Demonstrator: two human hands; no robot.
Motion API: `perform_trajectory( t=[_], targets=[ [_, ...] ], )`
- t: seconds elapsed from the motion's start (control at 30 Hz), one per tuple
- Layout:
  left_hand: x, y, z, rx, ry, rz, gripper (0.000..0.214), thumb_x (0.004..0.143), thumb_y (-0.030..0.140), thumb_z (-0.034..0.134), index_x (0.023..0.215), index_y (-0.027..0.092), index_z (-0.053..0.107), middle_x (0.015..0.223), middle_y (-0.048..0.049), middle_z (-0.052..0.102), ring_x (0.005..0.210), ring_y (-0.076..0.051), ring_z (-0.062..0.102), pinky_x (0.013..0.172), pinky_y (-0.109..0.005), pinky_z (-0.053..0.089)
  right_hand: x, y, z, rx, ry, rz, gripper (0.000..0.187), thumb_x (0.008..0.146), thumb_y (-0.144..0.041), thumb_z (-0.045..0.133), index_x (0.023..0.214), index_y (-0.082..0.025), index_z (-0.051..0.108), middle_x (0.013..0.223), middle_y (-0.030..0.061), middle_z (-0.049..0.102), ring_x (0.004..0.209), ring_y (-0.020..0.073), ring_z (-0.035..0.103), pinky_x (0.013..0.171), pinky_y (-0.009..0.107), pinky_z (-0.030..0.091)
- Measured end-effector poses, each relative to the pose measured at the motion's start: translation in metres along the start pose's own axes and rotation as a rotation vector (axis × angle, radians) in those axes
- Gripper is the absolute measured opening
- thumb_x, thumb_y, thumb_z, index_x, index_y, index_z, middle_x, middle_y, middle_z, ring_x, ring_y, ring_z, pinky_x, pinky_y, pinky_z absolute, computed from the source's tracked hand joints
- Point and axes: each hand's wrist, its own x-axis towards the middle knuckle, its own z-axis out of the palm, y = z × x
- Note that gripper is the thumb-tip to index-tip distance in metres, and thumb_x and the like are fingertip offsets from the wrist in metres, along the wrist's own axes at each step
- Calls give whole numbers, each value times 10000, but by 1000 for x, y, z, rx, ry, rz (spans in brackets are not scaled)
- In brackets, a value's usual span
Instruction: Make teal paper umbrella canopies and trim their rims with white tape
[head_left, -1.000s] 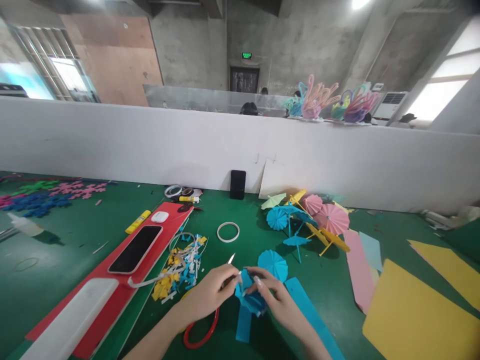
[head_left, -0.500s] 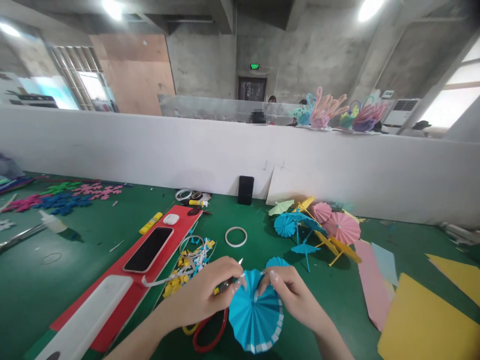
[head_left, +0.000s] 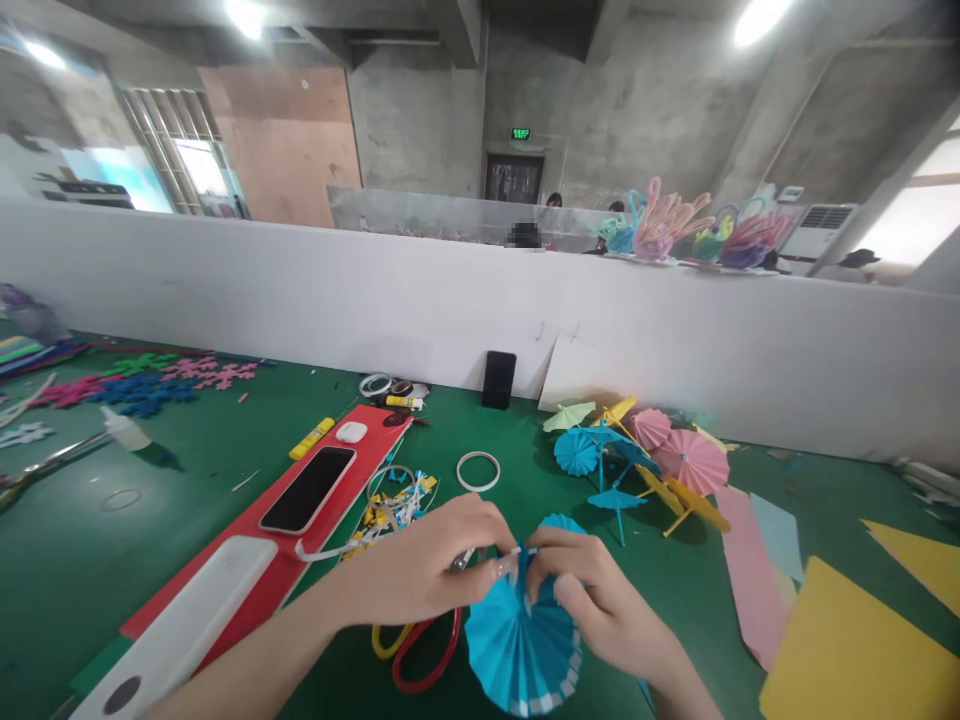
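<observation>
A blue pleated paper disc (head_left: 517, 650) with white tabs along its lower rim is held up between both hands. My left hand (head_left: 450, 560) pinches its upper left edge. On the upper right, my right hand (head_left: 581, 585) grips the pleats with curled fingers, close to the left fingertips. Another blue pleated piece (head_left: 564, 522) shows partly behind the right hand. Scissors with red and yellow handles (head_left: 427, 660) lie on the table under the left hand, their blades partly hidden by it.
Small paper umbrellas (head_left: 615, 500) stand at the right, near yellow paper sheets (head_left: 855, 650). A tape ring (head_left: 478, 472) lies ahead of the hands. At left are paper scraps (head_left: 397, 510), a phone (head_left: 309, 490) on a red board (head_left: 180, 600) and a glue stick (head_left: 312, 438). A white partition (head_left: 375, 300) stands behind.
My hands have drawn closer together at the disc's top edge, and the fingertips now nearly meet. The whole view has shifted slightly, so things appear further right.
</observation>
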Motion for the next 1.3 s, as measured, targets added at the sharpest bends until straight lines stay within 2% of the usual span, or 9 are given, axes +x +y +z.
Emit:
perform_trajectory(
  t=[0.1,0.17,0.4,0.6,0.7,0.87,1.07,1.3],
  targets=[
    [4,3,-6,41,-92,15,160,907,208,414,925,213,574,881,-19,544,851,-165,502,773,-242,398,0,-7,-4,-18,-83,-24,620,922,-585,184,669,-176,576,701,54,533,646,161,512,591,263,387],
    [5,7,-11,62,-131,11,164,906,218,417,913,216,581,857,-15,547,833,-167,497,760,-244,396,1,-10,-5,-30,-94,-36,605,924,-580,197,666,-179,571,676,50,527,635,162,509,579,264,381],
    [6,14,-16,67,-160,62,161,894,202,469,901,226,628,962,-18,581,955,-176,502,865,-248,365,-4,-11,-4,61,14,-68,610,926,-571,206,670,-189,607,639,46,558,648,168,540,587,256,400],
    [7,15,-15,28,-184,127,143,901,201,454,915,175,594,909,-37,572,891,-166,492,806,-228,386,-2,-13,-1,137,86,-127,638,926,-572,226,632,-167,622,620,50,564,593,155,545,552,244,403],
    [7,15,-14,-27,-174,149,135,904,184,439,917,159,572,887,-31,556,861,-149,478,785,-206,386,-1,-15,0,155,108,-138,663,918,-589,222,607,-164,624,593,51,566,584,158,554,542,241,402],
    [6,15,-10,-91,-150,87,115,906,177,428,909,174,543,883,-8,518,836,-130,476,764,-192,384,0,-15,1,166,134,-136,654,904,-609,238,609,-165,618,601,49,569,578,152,547,543,238,388],
    [3,20,-8,18,-115,1,97,902,171,418,878,200,507,835,16,472,810,-129,455,737,-205,370,-2,-9,2,102,86,-115,619,896,-621,258,639,-169,594,618,31,513,574,140,495,536,232,354],
    [1,23,1,19,-17,-84,148,932,209,374,830,206,482,835,15,459,847,-137,451,753,-226,366,-3,-9,4,47,132,-103,620,906,-609,232,657,-175,597,632,34,550,599,145,528,559,234,372]
  ],
)
